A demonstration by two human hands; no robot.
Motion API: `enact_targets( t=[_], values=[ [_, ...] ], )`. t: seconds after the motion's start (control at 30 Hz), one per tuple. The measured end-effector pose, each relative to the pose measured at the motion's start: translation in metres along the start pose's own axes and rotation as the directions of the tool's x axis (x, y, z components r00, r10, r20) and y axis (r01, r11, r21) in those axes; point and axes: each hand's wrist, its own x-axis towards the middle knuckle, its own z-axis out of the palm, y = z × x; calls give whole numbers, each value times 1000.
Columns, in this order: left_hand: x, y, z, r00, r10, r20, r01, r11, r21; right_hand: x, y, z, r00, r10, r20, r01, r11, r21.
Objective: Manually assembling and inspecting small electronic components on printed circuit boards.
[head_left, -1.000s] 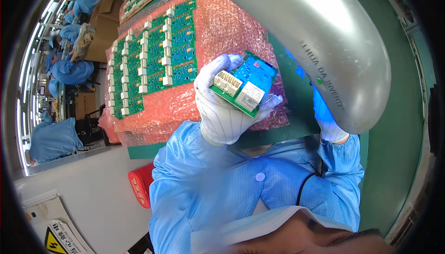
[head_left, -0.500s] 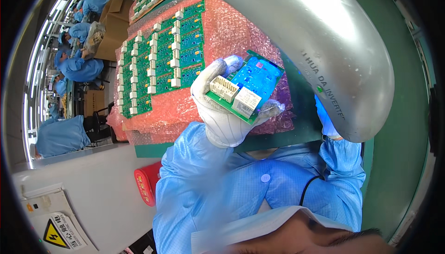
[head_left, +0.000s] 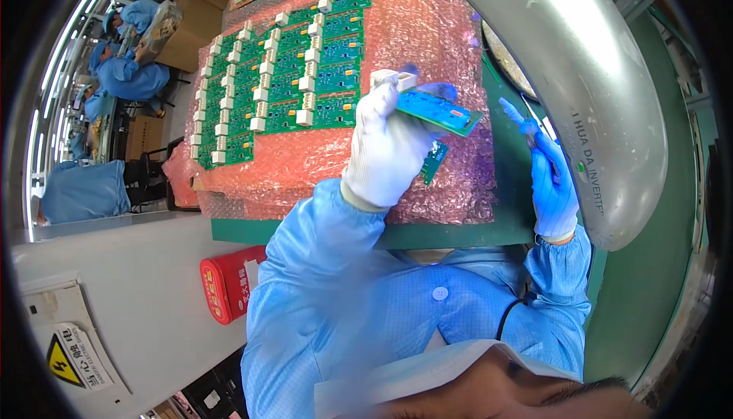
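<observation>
My left hand (head_left: 389, 140), in a white glove, is closed round a green circuit board (head_left: 439, 111). The board is tilted, its face glows blue, and a white connector (head_left: 393, 79) stands at its far end. Under that hand part of another green board (head_left: 434, 163) shows; whether it lies on the wrap or is held I cannot tell. To the right, beside the lamp, is my gloved right hand (head_left: 553, 186), lit blue. Its fingers look curled, with a slim pointed shape (head_left: 510, 111) sticking out that I cannot identify.
Rows of circuit boards (head_left: 282, 75) lie on pink bubble wrap (head_left: 427, 22) over a green table. A large silver lamp housing (head_left: 588, 98) overhangs the right side. Partly behind it sits a round dish (head_left: 508, 60). A red box (head_left: 229, 285) stands at lower left; people work farther left.
My left hand has moved slightly away from me and tipped the board from nearly face-up to edge-on. My right hand has come out from behind the lamp.
</observation>
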Motion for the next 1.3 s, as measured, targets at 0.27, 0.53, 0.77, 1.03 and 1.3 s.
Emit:
enact_targets(
  t=[0.27, 0.53, 0.77, 1.03, 1.3],
  values=[
    [18, -6, -11, 886, -464, -9, 403, 779, -481, -15, 30, -14, 990, 138, -4, -138, 981, -138],
    [17, -7, -12, 890, -456, -3, 393, 770, -502, 9, -27, 3, 998, -48, -31, 47, 999, -22],
    [0, -2, 18, 995, -87, 39, 80, 987, 141, -4, -9, -11, 968, -125, -216, -6, 854, -520],
    [-14, 8, 8, 740, 303, 600, -667, 220, 711, -11, 5, -14, 946, -177, -273, 9, 853, -521],
    [-4, -3, 5, 454, 603, 656, -867, 131, 480, 5, -2, -10, 969, -217, -116, 52, 641, -766]
  ],
)
